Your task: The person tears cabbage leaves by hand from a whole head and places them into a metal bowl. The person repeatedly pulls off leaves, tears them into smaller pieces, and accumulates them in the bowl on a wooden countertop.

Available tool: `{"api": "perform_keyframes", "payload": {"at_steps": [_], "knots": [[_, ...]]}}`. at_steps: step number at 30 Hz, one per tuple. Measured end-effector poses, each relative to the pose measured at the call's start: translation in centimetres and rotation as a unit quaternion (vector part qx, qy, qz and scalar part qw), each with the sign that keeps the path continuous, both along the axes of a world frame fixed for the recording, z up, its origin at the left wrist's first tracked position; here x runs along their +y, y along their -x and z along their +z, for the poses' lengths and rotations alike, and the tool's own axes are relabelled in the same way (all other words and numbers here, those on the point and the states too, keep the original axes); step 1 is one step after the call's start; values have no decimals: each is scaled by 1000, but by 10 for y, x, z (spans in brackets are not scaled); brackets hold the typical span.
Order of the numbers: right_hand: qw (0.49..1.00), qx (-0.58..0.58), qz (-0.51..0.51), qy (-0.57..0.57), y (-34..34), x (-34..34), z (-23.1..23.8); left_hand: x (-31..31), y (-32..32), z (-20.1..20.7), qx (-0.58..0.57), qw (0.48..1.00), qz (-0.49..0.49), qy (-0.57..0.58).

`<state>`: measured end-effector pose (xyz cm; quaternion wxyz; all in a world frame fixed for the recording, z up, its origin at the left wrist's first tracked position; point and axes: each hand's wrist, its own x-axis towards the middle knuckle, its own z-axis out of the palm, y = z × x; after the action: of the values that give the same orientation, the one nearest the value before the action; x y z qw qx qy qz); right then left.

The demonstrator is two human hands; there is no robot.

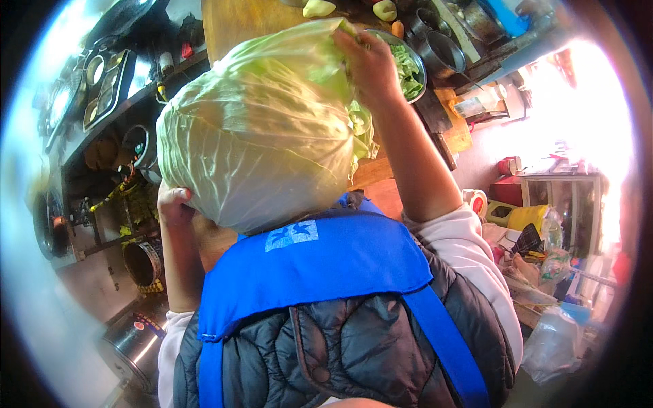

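A big pale green cabbage is held up close in front of my blue apron, over the wooden board. At its lower left side, my left hand supports it, with the thumb showing and the other fingers hidden behind. My right hand is closed on an outer leaf at the upper right of the head. Torn leaf edges hang below that hand. Just behind the right wrist stands a metal bowl with cut green leaves in it.
Peeled pale vegetables lie at the far edge of the wooden board. Metal pots stand at the back right. A metal tray rests on the left counter, and a large metal pot sits low at left. Plastic bags clutter the right.
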<state>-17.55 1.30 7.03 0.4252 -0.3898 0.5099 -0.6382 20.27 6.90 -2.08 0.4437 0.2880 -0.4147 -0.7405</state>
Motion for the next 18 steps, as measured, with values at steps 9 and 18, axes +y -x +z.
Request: {"api": "perform_keyframes", "payload": {"at_steps": [9,18], "knots": [[950,237,83,-186,8,-9,-78,0,5,-1,57,998,20,9],[964,-27,155,-213,-6,30,-58,4,-14,-3,43,996,71,20]]}}
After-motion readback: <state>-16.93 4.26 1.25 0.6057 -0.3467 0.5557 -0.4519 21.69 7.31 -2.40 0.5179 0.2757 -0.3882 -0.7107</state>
